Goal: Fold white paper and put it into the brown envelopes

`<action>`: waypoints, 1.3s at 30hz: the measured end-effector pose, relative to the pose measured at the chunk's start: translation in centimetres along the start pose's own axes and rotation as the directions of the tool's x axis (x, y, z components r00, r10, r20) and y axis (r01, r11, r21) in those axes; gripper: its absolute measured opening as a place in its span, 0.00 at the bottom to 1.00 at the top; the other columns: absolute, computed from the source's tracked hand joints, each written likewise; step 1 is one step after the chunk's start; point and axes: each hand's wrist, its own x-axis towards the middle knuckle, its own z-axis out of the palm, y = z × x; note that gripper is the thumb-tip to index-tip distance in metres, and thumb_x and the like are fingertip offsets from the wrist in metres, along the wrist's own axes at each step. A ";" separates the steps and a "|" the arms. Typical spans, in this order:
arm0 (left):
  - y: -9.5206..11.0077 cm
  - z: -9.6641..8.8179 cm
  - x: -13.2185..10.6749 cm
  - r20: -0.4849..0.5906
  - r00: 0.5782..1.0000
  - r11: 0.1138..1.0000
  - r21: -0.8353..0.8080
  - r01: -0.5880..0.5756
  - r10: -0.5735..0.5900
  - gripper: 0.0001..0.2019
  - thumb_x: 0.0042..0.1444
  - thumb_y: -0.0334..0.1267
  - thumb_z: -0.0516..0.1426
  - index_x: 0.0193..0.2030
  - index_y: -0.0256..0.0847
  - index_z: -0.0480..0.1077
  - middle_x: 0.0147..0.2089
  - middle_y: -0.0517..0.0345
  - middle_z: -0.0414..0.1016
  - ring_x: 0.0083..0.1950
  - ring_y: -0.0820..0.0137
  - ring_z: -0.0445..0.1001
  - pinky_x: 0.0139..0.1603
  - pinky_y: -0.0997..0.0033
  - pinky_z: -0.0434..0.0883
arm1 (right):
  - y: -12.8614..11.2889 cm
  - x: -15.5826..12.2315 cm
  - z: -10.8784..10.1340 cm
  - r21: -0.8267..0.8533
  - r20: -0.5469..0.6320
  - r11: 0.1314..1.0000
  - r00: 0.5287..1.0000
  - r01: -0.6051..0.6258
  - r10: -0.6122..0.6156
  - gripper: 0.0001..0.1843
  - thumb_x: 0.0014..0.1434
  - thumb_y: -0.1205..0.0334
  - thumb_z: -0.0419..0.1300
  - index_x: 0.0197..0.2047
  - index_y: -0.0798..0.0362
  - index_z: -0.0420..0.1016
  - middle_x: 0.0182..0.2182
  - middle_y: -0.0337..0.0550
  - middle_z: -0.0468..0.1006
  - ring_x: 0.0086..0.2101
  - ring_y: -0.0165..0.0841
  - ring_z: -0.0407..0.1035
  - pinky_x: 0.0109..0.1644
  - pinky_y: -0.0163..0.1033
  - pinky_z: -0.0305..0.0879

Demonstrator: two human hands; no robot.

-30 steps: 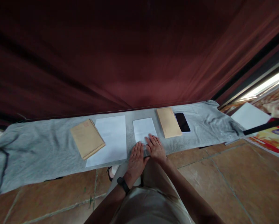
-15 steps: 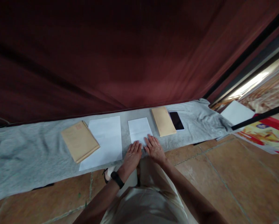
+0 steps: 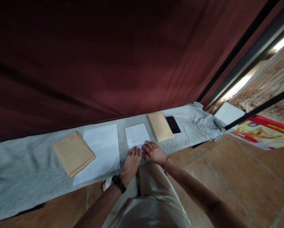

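Note:
A small white folded sheet [image 3: 136, 135] lies on a long grey cloth [image 3: 25, 164] spread over the floor. My left hand [image 3: 132, 162] rests flat on the sheet's near edge, fingers stretched out. My right hand [image 3: 153, 152] lies flat beside it, fingers spread over the sheet's near right corner. Neither hand holds anything. A black band sits on my left wrist [image 3: 119, 184].
A larger white sheet [image 3: 99, 151] lies left of the small one, with a brown envelope stack [image 3: 73, 153] on its left edge. To the right are another brown envelope [image 3: 160, 126] and a black phone [image 3: 172, 124]. Dark red curtain behind; tiled floor in front.
The view has swung to the right and tilted. Both hands stay flat on the small sheet's near edge, shifted slightly toward me.

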 end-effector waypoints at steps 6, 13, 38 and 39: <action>-0.1 -2.1 1.3 0.031 0.999 1.000 0.020 -0.024 0.024 0.24 0.61 0.21 0.48 0.63 0.33 0.68 0.64 0.33 0.70 0.63 0.53 0.71 0.61 0.51 0.69 | 0.1 0.0 0.0 0.017 0.016 1.000 1.000 0.003 -0.003 0.29 0.64 0.53 0.63 0.65 0.55 0.70 0.65 0.60 0.67 0.64 0.47 0.62 0.68 0.54 0.60; -0.7 -3.8 0.2 0.039 0.999 0.997 -0.076 -0.016 0.018 0.16 0.63 0.24 0.48 0.50 0.40 0.74 0.50 0.48 0.79 0.54 0.60 0.75 0.58 0.56 0.70 | 1.8 -0.3 -0.9 0.236 -0.022 0.970 0.999 0.051 -0.047 0.17 0.68 0.64 0.56 0.58 0.49 0.77 0.58 0.44 0.77 0.58 0.35 0.70 0.66 0.46 0.63; -3.7 -1.5 -0.8 -0.064 0.833 0.612 -0.710 0.348 -0.549 0.17 0.66 0.50 0.51 0.33 0.42 0.70 0.29 0.61 0.73 0.30 0.71 0.70 0.33 0.73 0.64 | 1.4 0.1 -0.9 0.444 0.010 0.823 0.921 -0.354 0.391 0.16 0.71 0.55 0.53 0.38 0.51 0.78 0.37 0.43 0.81 0.40 0.35 0.75 0.46 0.35 0.67; -3.7 -1.5 -0.3 -0.064 0.820 0.611 -0.701 0.369 -0.568 0.17 0.66 0.50 0.50 0.32 0.42 0.69 0.28 0.61 0.72 0.29 0.71 0.69 0.32 0.73 0.63 | 1.2 0.6 -1.1 0.418 0.038 0.817 0.906 -0.397 0.421 0.16 0.72 0.55 0.52 0.40 0.51 0.78 0.38 0.43 0.81 0.40 0.34 0.76 0.45 0.34 0.66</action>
